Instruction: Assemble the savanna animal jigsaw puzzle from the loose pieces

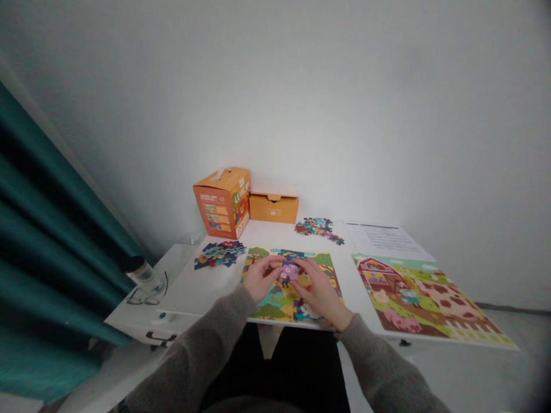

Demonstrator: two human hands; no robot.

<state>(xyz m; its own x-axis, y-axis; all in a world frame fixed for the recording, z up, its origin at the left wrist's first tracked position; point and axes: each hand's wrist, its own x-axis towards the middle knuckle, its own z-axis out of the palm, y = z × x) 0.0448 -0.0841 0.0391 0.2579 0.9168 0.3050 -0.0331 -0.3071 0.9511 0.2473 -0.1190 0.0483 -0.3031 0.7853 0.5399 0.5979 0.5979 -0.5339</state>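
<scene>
Between my two hands is a purple puzzle piece with light spots, held above a colourful puzzle board. My left hand pinches its left side with thumb and fingers. On the other side, my right hand has its fingertips closed on the piece's right edge. The board below shows trees, green ground and animals, with dark blue pieces at its top and other loose-looking pieces in its middle. My hands and the piece hide much of its centre.
Loose puzzle pieces lie in a left pile and a back pile. An orange puzzle box and a smaller orange box stand behind. To the right are a farm picture and a printed sheet. A bottle and glasses sit left.
</scene>
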